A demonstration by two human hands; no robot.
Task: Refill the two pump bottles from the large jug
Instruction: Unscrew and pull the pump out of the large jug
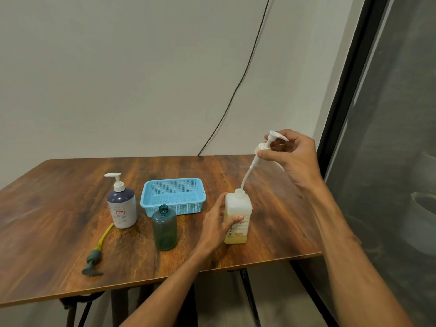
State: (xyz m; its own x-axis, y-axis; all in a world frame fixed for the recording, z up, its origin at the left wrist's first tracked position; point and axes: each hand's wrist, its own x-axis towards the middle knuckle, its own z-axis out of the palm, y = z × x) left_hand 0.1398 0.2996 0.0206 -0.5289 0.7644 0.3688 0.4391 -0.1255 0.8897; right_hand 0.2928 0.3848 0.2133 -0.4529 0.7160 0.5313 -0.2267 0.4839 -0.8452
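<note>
A square jug [238, 208] stands on the wooden table [47, 190], gripped by the fingers [234, 219] of the left hand [213, 228]. Left of them stand an uncapped teal bottle [164, 228], a blue basket [173, 195] and a navy-and-white pump bottle [122, 207], and a loose green pump [94, 256] lies there too.

Soft even light, sharp centre, bowed edges.

arms: two, bare up to frame edge | left hand [218, 224]: bare | right hand [293, 154]: bare

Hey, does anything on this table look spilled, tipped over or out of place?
No spill shows. One loose piece: the grey pump lies on its side on the table, left of the open teal bottle it likely belongs to, its tube resting on bare wood.
</note>
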